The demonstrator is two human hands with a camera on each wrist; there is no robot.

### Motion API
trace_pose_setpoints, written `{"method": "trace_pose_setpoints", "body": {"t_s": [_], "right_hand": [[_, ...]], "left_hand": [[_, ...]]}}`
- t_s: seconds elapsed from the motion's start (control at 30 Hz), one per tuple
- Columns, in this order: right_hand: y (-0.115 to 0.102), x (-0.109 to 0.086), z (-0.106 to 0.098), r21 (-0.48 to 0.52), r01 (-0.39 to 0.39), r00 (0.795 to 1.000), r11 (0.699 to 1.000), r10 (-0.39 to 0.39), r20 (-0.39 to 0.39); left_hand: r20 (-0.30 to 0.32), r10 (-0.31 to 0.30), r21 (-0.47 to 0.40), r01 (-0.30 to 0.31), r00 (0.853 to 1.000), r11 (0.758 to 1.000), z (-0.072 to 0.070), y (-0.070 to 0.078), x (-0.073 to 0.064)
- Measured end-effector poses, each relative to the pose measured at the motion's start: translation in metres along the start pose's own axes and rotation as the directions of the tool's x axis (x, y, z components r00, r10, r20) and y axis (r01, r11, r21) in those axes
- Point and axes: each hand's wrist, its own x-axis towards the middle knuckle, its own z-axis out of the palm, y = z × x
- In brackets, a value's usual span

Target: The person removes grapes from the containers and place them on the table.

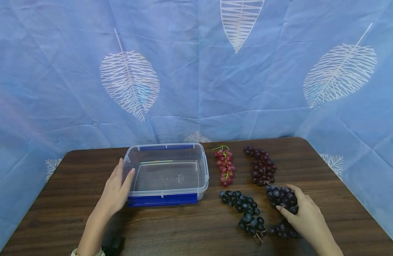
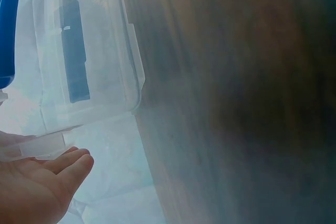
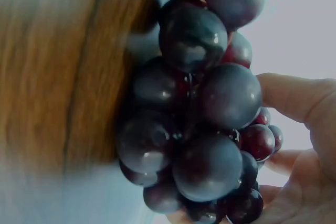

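My left hand (image 1: 114, 195) touches the left side of a clear plastic food container (image 1: 203, 174) with blue clip latches. Its fingers are fairly straight, and the thumb lies by the rim. The left wrist view shows the fingers (image 2: 79, 169) beside the container wall (image 2: 105, 77). At the right, my right hand (image 1: 307, 217) grips a bunch of dark purple grapes (image 1: 281, 197), thumb on one side and fingers on the other. Those grapes (image 3: 215, 166) fill the middle of the right wrist view. More dark grapes (image 1: 283, 231) show below the hand; whether they belong to the same bunch I cannot tell.
Between the container and my right hand lie a red grape bunch (image 1: 225, 167) and a blue-black bunch (image 1: 244, 206). A dark red bunch (image 1: 263, 167) lies farther back. A blue leaf-patterned cloth (image 1: 196, 89) hangs behind the brown wooden table (image 1: 171, 227). A black object (image 1: 113, 245) is near my left wrist.
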Motion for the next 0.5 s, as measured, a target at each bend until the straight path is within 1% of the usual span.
{"method": "trace_pose_setpoints", "body": {"t_s": [0.17, 0.3, 0.5], "right_hand": [[-0.0026, 0.0014, 0.0032, 0.024, 0.016, 1.000, 1.000, -0.016, 0.008], [-0.0031, 0.0007, 0.0016, 0.017, -0.005, 1.000, 1.000, 0.005, 0.025], [-0.0053, -0.0018, -0.0002, -0.013, -0.027, 0.999, 1.000, 0.027, 0.047]], "left_hand": [[0.001, -0.007, -0.003, 0.007, 1.000, 1.000, 0.0000, -0.0001, 0.0003], [0.006, -0.006, -0.007, 0.006, 1.000, 1.000, 0.0007, 0.0005, 0.0009], [0.003, 0.014, 0.005, -0.014, 1.000, 1.000, 0.0017, 0.0002, 0.0012]]}}
